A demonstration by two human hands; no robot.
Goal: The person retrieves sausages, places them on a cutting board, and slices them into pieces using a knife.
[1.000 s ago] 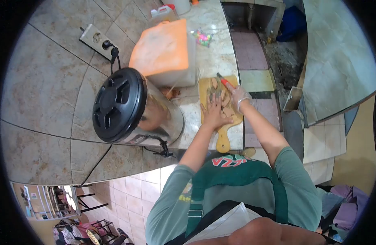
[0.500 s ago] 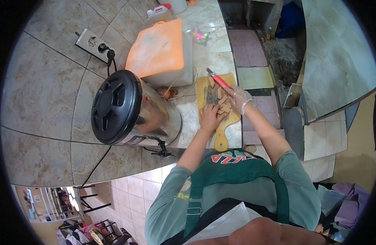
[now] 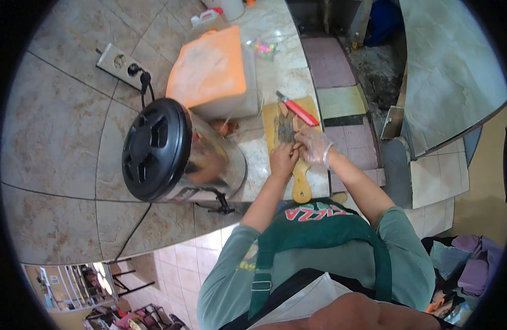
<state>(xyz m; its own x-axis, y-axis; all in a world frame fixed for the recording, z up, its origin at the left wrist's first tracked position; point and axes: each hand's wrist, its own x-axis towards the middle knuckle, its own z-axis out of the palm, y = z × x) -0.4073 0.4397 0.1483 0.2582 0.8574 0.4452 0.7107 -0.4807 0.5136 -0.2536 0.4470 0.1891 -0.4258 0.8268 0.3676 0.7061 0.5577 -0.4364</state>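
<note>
A wooden cutting board (image 3: 302, 188) lies on the tiled counter, its handle toward me. On its far part rests a red-handled knife (image 3: 301, 111), which neither hand touches. Light brown pieces (image 3: 284, 110) lie beside the knife and near my fingers. My left hand (image 3: 285, 157), bare, is over the board's left side with its fingers curled together. Against it from the right comes my right hand (image 3: 314, 146) in a clear plastic glove, fingers bent inward. The fingertips of both meet over the board, and what they hold is too small to make out.
Left of the board stands a steel container with a black lid (image 3: 156, 149). Behind it are a box with an orange lid (image 3: 208, 67), a colourful packet (image 3: 262, 48) and a jug (image 3: 208, 21). A power strip (image 3: 121, 64) is on the tiled surface at left.
My right hand has let go of the red knife, which now lies on the board. That hand has moved left to meet my left hand, whose fingers have drawn in from their earlier spread.
</note>
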